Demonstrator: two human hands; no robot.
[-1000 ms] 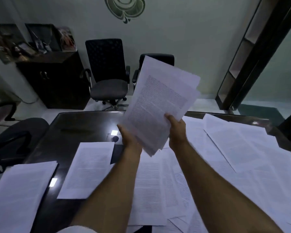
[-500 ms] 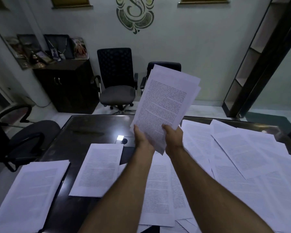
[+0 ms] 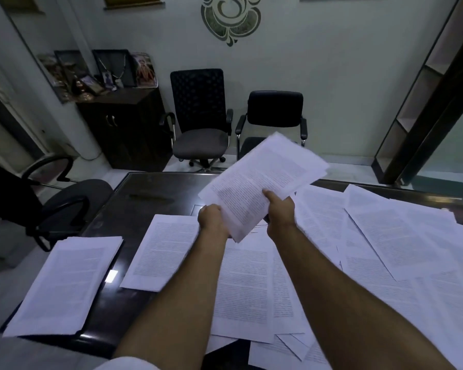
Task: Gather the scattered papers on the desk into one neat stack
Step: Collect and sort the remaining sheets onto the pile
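A: Hands first. Left hand [image 3: 211, 218] grips the near left edge of the held sheaf [image 3: 262, 186], fingers curled under it. Right hand [image 3: 280, 210] pinches the same sheaf from the right, thumb on the printed face.

B: Where is the sheaf?

A: Up in the air over the far middle of the desk [image 3: 145, 198], touching nothing but the hands.

B: Change from half a second ago?

A: The sheaf stood nearly upright then; now it is tipped over to the right, lying flatter, its long side running up-right. Hands are a little wider apart. Loose papers on the desk look unmoved.

B: Surface, room?

A: Dark glossy desk with light glare. One small pile [image 3: 64, 284] at the near left corner, overhanging the edge. One single sheet [image 3: 163, 252] just right of it, apart from it. A big overlapping spread of scattered sheets [image 3: 385, 249] covers the middle and right.

B: Count of those?

A: Too overlapped to count, maybe ten or more. Behind the desk: two black chairs, a mesh-back chair [image 3: 201, 121] and an armchair [image 3: 274, 116] side by side. A third chair [image 3: 59, 198] sits at the desk's left. One dark cabinet [image 3: 123, 129] holds framed pictures. One wall emblem [image 3: 230, 17]. One shelf unit [image 3: 425, 89] stands on the right.
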